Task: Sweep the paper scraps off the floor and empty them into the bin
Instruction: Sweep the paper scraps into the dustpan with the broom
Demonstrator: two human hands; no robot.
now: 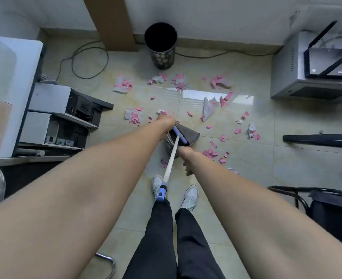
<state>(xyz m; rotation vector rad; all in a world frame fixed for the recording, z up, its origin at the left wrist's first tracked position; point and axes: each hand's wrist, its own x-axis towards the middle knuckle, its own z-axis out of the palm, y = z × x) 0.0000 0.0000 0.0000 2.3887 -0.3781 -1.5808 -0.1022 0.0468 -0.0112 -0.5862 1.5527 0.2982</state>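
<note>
The head view is directed down at a tiled floor (246,178) over which pink and white paper scraps (218,82) are strewn, most of them between the person's feet and the bin (162,55). A broom (171,158) with a pale shaft and blue fittings is seen together with a dark dustpan (188,135) just ahead of the shoes. The left hand (167,119) is placed at the broom's head end, but its fingers are hidden and what it holds cannot be told. The right hand (187,160) is curled round something dark, seemingly the dustpan's handle. The scraps are judged very light, limp and easily scattered, so short, gentle strokes are called for. The bin stands upright against the wall; its interior appears dark and its contents cannot be made out.
</note>
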